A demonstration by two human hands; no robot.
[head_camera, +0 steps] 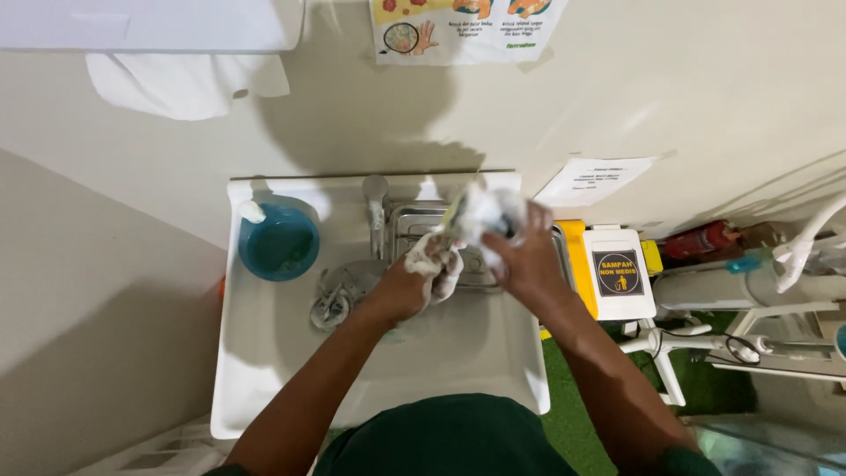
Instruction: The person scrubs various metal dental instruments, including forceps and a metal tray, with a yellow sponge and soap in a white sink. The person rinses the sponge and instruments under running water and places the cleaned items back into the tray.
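Left hand (407, 286): I see it squeezing a soapy sponge (434, 256).
Right hand (527, 260): closed around a foamy item (480, 211), maybe a cup.
Below: sink (264, 353).

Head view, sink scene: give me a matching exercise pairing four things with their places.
1. round blue bowl
2. white lidded bin
3. metal tap
4. soapy sponge

A. in the left hand
B. right of the white sink
C. sink's back left corner
D. back rim of the sink, middle

Pairs: 1-C, 2-B, 3-D, 4-A
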